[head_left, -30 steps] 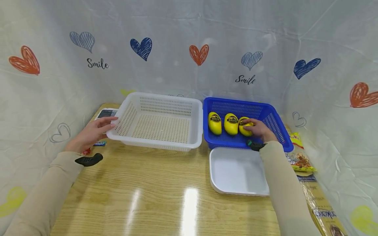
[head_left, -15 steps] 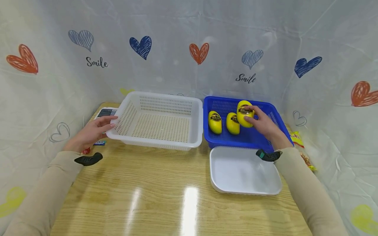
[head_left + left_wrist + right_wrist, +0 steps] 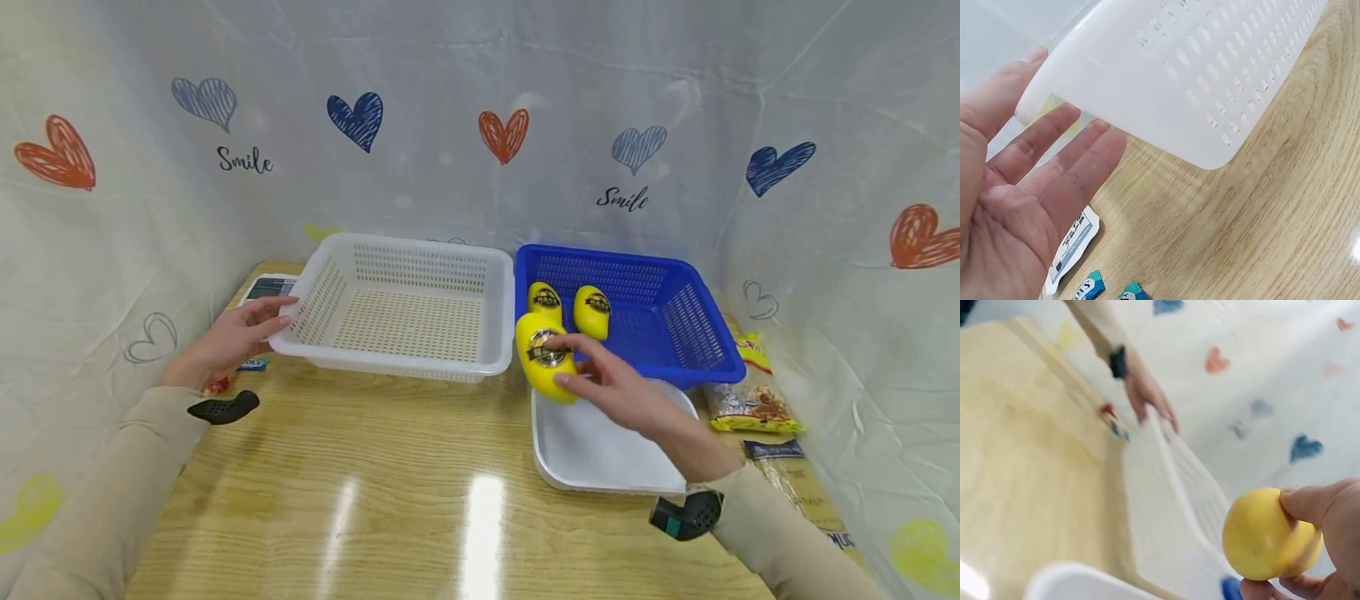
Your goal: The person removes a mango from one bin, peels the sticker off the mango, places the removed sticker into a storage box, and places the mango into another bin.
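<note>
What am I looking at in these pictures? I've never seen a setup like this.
There is no robot here, only a person's bare left hand and right hand. The wide picture is taken from the person's head; the two close ones come from the left and right wrists.

On the wooden table are a white basket, a blue basket with two yellow fruits inside, and a white tray in front of the blue one. Packets lie at the sides.

The right hand holds a third yellow fruit; the left holds the white basket's rim.
</note>
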`<action>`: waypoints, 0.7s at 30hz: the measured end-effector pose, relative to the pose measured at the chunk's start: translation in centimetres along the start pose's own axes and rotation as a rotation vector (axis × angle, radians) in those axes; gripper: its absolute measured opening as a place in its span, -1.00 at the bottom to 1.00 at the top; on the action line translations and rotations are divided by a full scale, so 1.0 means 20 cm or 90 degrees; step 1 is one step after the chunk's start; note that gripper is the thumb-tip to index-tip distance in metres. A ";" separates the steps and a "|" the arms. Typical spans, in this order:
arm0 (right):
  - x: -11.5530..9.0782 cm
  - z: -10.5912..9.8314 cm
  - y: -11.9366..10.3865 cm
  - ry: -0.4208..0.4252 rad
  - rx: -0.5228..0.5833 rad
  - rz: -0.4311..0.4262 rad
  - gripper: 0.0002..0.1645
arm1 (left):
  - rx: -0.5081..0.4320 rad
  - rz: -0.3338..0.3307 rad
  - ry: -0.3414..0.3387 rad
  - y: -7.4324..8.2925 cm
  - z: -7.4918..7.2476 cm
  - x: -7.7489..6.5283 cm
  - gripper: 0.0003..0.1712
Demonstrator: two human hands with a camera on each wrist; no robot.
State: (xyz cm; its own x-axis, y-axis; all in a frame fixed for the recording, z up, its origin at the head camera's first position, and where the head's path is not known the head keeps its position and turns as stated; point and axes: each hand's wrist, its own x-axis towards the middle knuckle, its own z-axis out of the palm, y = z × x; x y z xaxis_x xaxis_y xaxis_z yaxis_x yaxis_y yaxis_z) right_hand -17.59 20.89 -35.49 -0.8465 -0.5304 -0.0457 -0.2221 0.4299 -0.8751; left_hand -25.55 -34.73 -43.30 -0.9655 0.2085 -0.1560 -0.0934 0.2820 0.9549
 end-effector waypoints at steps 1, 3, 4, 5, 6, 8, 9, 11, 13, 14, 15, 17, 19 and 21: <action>-0.02 0.04 -0.01 -0.015 0.005 -0.010 -0.55 | -0.002 0.003 -0.005 0.00 0.00 0.00 -0.33; -0.04 0.12 -0.02 -0.050 0.030 -0.025 -0.58 | -0.006 0.009 -0.011 0.00 0.00 0.00 -0.34; -0.05 0.16 -0.03 -0.066 0.039 -0.032 -0.58 | -0.006 0.013 -0.014 0.00 0.00 0.00 -0.35; -0.06 0.20 -0.03 -0.079 0.047 -0.043 -0.59 | -0.003 0.016 -0.016 -0.01 -0.01 0.00 -0.36; -0.07 0.24 -0.03 -0.091 0.055 -0.049 -0.59 | -0.001 0.019 -0.018 -0.01 -0.01 0.00 -0.37; -0.09 0.32 -0.03 -0.104 0.072 -0.051 -0.59 | 0.001 0.020 -0.020 -0.01 -0.01 0.00 -0.37; -0.09 0.36 -0.03 -0.109 0.078 -0.052 -0.59 | 0.004 0.021 -0.021 -0.01 -0.01 0.00 -0.37; -0.09 0.44 -0.01 -0.111 0.086 -0.047 -0.59 | 0.007 0.017 -0.019 0.00 -0.01 0.00 -0.36; -0.09 0.51 0.01 -0.109 0.102 -0.032 -0.58 | 0.006 0.014 -0.017 0.00 0.00 0.00 -0.35; -0.09 0.54 0.02 -0.107 0.110 -0.023 -0.58 | 0.009 0.014 -0.017 0.00 0.00 -0.01 -0.34; -0.09 0.57 0.04 -0.104 0.117 -0.011 -0.58 | 0.012 0.014 -0.017 0.00 0.00 -0.01 -0.34; -0.07 0.62 0.08 -0.093 0.127 0.003 -0.58 | 0.013 0.016 -0.021 0.01 0.00 -0.01 -0.35; -0.05 0.68 0.12 -0.074 0.126 0.010 -0.58 | 0.014 0.018 -0.016 0.01 0.00 -0.01 -0.35; -0.03 0.72 0.16 -0.050 0.113 0.014 -0.58 | 0.014 0.021 -0.016 0.01 0.00 -0.02 -0.35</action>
State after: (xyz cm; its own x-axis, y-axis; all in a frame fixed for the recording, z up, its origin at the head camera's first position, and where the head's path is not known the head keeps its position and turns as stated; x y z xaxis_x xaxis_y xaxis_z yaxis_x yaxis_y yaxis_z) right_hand -10.90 12.05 -45.18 -0.8085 -0.5803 -0.0977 -0.1088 0.3107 -0.9443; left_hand -25.26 -34.68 -43.03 -0.9615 0.2419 -0.1307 -0.0556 0.2947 0.9540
